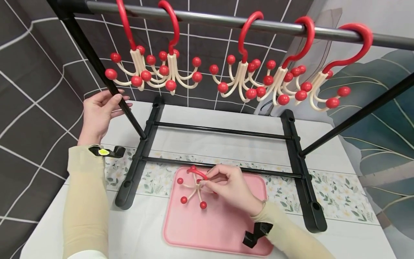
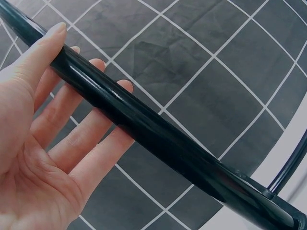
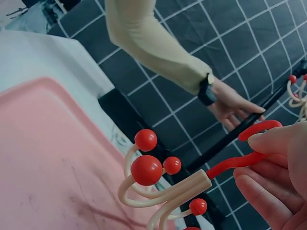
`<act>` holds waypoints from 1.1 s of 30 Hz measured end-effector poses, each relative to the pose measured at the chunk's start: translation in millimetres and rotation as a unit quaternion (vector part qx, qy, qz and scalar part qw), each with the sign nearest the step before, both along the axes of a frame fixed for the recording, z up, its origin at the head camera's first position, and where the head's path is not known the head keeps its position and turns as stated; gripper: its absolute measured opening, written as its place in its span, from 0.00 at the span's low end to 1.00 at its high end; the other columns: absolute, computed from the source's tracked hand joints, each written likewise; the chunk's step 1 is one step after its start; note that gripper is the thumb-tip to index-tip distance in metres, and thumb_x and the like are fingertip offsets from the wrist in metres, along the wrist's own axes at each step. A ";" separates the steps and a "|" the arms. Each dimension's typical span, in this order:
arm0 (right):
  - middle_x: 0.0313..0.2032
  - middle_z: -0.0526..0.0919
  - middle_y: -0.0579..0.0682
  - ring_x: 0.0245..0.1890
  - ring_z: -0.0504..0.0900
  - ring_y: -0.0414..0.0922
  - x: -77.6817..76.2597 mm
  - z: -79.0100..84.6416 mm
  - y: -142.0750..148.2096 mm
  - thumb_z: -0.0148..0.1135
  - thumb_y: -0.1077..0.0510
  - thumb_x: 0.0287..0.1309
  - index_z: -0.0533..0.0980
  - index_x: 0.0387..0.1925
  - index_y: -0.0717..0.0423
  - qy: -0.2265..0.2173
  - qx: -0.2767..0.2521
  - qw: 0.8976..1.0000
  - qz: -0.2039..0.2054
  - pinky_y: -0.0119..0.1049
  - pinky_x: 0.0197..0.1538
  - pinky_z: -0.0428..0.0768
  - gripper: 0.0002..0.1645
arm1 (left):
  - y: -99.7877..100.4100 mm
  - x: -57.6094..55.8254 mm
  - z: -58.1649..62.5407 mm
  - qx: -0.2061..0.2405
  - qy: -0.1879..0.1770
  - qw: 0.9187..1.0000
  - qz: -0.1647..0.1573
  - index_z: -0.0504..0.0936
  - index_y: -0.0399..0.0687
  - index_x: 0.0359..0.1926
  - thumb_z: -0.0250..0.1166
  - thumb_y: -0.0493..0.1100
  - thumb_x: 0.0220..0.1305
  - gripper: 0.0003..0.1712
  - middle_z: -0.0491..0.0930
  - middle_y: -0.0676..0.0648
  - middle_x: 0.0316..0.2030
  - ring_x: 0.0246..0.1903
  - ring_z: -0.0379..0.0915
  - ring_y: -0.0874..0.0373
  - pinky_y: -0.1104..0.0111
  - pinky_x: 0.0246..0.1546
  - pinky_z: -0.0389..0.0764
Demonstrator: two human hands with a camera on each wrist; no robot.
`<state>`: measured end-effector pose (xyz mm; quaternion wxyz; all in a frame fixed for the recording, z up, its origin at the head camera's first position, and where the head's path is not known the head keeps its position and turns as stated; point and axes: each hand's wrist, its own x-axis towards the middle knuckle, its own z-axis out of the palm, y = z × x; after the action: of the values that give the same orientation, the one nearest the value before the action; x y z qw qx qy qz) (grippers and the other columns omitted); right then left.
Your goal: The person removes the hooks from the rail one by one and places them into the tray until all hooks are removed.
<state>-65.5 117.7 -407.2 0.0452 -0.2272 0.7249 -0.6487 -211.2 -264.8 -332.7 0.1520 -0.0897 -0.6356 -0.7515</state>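
Observation:
My left hand holds the black upright post of a garment rack, thumb across the front and fingers behind it. Over the pink tray, my right hand pinches the red hook of a small multi-prong hanger. Its cream prongs end in red balls and spread away from the hand on the left. In the right wrist view, the hook curls between thumb and fingers, and the prongs point down toward the tray. Several matching hangers hang by red hooks from the grey top rail.
The rack's black feet and two lower crossbars stand on a white table with a floral strip. A dark cloth with white grid lines covers the back and left. A leaf-patterned curtain hangs at right.

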 end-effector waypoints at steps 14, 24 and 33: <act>0.33 0.88 0.54 0.22 0.84 0.60 -3.1 -11.2 -20.1 0.73 0.67 0.59 0.82 0.33 0.59 -0.029 0.004 0.999 0.023 0.54 0.21 0.83 0.06 | 0.4 -0.5 -0.7 0.005 0.003 1.000 -0.002 0.80 0.24 0.54 0.70 0.33 0.65 0.19 0.87 0.42 0.38 0.34 0.88 0.53 0.66 0.39 0.85; 0.33 0.88 0.56 0.26 0.86 0.61 -3.3 -12.7 -18.1 0.74 0.70 0.56 0.82 0.34 0.61 -0.039 0.004 0.999 0.020 0.55 0.24 0.85 0.08 | 0.2 -0.4 -0.3 0.000 0.004 1.000 0.001 0.82 0.27 0.52 0.70 0.33 0.65 0.17 0.87 0.42 0.38 0.34 0.88 0.54 0.67 0.39 0.85; 0.40 0.89 0.49 0.39 0.89 0.52 -3.7 -1.9 -6.6 0.78 0.68 0.51 0.86 0.43 0.54 0.010 0.001 1.000 -0.002 0.47 0.43 0.88 0.17 | 0.2 -0.2 -0.5 0.003 0.003 1.000 -0.003 0.83 0.29 0.51 0.70 0.32 0.66 0.15 0.87 0.42 0.38 0.35 0.88 0.54 0.67 0.39 0.85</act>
<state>-69.2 111.1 -409.1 0.0373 -0.2326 0.7264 -0.6457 -211.3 -264.6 -333.2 0.1520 -0.0930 -0.6324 -0.7539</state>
